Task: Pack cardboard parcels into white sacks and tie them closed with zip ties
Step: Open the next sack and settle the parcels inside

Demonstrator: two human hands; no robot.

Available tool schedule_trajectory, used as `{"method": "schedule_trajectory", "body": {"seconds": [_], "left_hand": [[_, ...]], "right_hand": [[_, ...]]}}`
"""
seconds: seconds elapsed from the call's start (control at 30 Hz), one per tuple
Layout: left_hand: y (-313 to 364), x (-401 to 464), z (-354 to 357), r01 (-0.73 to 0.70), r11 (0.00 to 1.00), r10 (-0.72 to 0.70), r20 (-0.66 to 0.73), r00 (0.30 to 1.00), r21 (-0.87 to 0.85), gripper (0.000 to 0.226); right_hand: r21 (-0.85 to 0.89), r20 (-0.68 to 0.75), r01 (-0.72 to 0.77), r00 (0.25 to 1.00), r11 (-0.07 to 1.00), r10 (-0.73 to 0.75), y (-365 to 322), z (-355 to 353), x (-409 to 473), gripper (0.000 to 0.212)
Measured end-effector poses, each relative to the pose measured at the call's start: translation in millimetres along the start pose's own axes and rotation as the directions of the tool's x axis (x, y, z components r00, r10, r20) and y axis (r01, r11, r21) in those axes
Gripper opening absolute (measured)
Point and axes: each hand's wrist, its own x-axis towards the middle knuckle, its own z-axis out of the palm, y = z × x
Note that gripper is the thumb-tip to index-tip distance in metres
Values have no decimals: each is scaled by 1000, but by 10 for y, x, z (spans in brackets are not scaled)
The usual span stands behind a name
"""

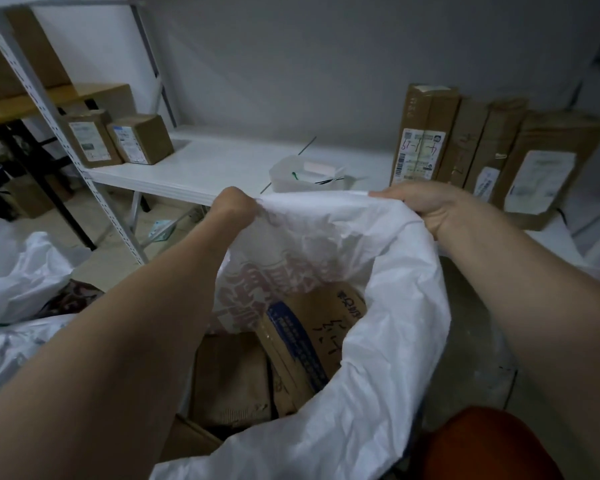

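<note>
A white woven sack (378, 341) stands open in front of me, its mouth held up at the far rim. My left hand (234, 207) grips the rim on the left and my right hand (426, 206) grips it on the right. Inside the sack lie cardboard parcels (302, 337), one with a blue printed strip and handwriting, another flat brown one beside it. Zip ties (326, 180) lie in a clear plastic tub (288, 174) on the white shelf just beyond my hands.
A white metal shelf (201, 168) carries two small labelled boxes (118, 140) at the left and several tall parcels (478, 150) leaning at the right. Other filled white sacks (18, 282) lie on the floor at the left. An orange garment (482, 445) shows bottom right.
</note>
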Motion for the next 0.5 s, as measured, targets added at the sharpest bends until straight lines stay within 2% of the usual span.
{"method": "schedule_trajectory", "body": {"seconds": [0.03, 0.07, 0.1, 0.13, 0.17, 0.2, 0.23, 0.27, 0.3, 0.33, 0.37, 0.4, 0.43, 0.5], "left_hand": [[40, -20, 12, -25, 993, 31, -50, 998, 114, 33], [112, -83, 35, -103, 971, 130, -113, 985, 215, 36], [218, -198, 50, -242, 941, 287, -179, 941, 238, 40], [344, -330, 65, -425, 883, 462, -207, 862, 199, 41], [467, -472, 93, -608, 780, 626, -169, 761, 150, 38], [574, -612, 121, -722, 685, 728, -66, 682, 97, 33], [656, -717, 152, -770, 637, 766, 83, 638, 40, 30], [715, -770, 192, -769, 639, 747, 224, 626, 15, 30], [767, -771, 223, -739, 673, 703, 300, 645, 13, 35], [821, -756, 218, -699, 714, 648, 330, 686, 51, 39], [894, -726, 191, -653, 751, 592, 334, 733, 102, 38], [963, -696, 175, -603, 779, 525, 347, 777, 171, 31], [1040, -682, 154, -558, 796, 459, 366, 809, 234, 24], [1138, -675, 152, -502, 787, 361, 392, 846, 359, 24]], "right_hand": [[10, -3, -4, 1000, 1000, 4, 30, -17, -34, 14], [29, -17, -11, 1000, 1000, 11, 44, -21, -76, 14], [53, -36, -12, 999, 999, 14, 56, -32, -96, 14], [71, -50, -4, 999, 997, 7, 64, -43, -116, 15], [90, -64, 17, 998, 996, -11, 68, -49, -145, 15], [112, -64, 46, 997, 993, -39, 72, -60, -175, 15], [135, -63, 69, 996, 988, -60, 78, -89, -183, 14], [115, -66, 62, 996, 991, -55, 87, -110, -175, 11], [17, -97, 46, 994, 999, -44, 91, -134, -152, 7], [-188, -167, 25, 984, 982, -57, 82, -153, -136, 11], [-456, -246, -17, 963, 890, -108, 67, -158, -128, 22], [-692, -279, -30, 932, 722, -230, 51, -156, -117, 30], [-831, -249, 3, 891, 556, -378, 44, -115, -117, 34], [-924, -87, 114, 867, 365, -490, 26, 42, -189, 32]]}}
